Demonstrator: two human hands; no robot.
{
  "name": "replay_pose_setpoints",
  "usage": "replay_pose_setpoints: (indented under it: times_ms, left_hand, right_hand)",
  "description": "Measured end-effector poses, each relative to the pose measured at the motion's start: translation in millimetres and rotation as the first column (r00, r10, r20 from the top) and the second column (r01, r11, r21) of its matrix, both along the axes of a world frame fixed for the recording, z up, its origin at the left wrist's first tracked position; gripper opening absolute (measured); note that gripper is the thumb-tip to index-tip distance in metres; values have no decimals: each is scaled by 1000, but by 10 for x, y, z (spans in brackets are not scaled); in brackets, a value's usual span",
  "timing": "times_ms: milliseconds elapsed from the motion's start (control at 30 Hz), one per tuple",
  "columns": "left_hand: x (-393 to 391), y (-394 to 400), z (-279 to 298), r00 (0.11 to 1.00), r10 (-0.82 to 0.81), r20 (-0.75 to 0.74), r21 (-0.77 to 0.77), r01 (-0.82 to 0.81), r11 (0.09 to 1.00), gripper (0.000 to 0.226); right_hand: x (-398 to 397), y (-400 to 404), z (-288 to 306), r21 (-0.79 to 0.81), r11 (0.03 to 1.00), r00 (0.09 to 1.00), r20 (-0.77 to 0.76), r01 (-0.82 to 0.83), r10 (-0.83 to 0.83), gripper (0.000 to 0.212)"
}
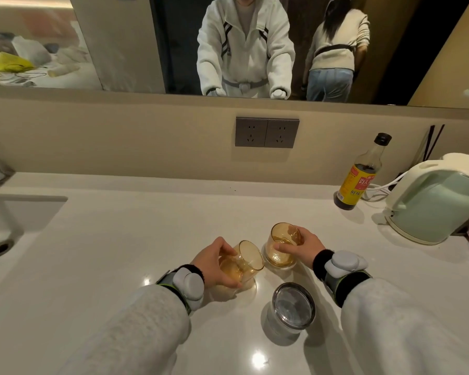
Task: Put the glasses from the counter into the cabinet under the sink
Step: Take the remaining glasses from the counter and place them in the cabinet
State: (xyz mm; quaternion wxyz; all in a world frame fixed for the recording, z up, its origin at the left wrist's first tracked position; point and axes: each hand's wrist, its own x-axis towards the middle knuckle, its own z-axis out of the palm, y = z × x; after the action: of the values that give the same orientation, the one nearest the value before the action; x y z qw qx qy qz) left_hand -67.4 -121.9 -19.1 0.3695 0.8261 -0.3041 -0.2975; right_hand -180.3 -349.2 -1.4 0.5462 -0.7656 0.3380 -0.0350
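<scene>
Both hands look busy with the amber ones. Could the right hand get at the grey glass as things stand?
Probably not: the right hand grips an amber glass. The grey glass stands unobstructed just below it.

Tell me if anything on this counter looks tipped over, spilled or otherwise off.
No spill or damage shows. The left hand holds its amber glass tilted toward the right. The right hand's amber glass and the clear glass stand upright.

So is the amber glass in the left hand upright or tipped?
Tipped: the left glass leans right, mouth angled toward the right glass, held by the left hand.
</scene>
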Motion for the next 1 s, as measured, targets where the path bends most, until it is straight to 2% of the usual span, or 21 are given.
replay_pose_setpoints:
  times_ms: [633, 867, 1000]
  left_hand:
    - [-26, 124, -149, 993, 109, 34, 29, -110, 994, 76]
    - [-48, 148, -190, 990, 140, -23, -11, -140, 990, 80]
    - [-41, 198, -221, 986, 129, -104, -33, -133, 991, 87]
  right_hand:
    - [-27, 44, 24, 20, 1000, 1000, 18, 23, -23, 76]
    - [-40, 50, -23, 28, 999, 999, 30, 42, -43, 83]
    - [-54, 114, -63, 20, 997, 997, 41, 68, -69, 86]
